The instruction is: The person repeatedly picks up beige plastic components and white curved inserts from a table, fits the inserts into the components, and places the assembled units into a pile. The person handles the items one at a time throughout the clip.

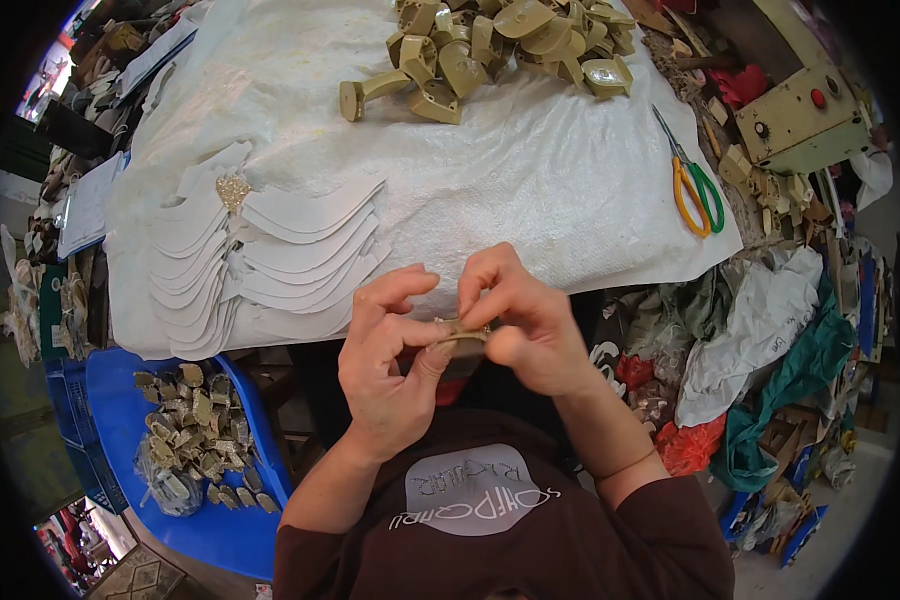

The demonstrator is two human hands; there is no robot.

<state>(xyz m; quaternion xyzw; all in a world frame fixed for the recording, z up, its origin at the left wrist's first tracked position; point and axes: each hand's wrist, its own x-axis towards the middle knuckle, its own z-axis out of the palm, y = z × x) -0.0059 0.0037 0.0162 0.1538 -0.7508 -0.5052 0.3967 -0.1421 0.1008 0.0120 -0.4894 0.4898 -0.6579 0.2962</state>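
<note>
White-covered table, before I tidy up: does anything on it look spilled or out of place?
Nothing looks spilled. One beige piece juts left from the heap, mildly odd, as the rest lie bunched together.

One head-worn fisheye looks steeply down from nearby onto the fingers [408,331] and table [550,170].

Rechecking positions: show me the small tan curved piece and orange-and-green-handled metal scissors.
Small tan curved piece [467,336]: head view, exposed middle.
Orange-and-green-handled metal scissors [681,159]: head view, pivot.
</note>
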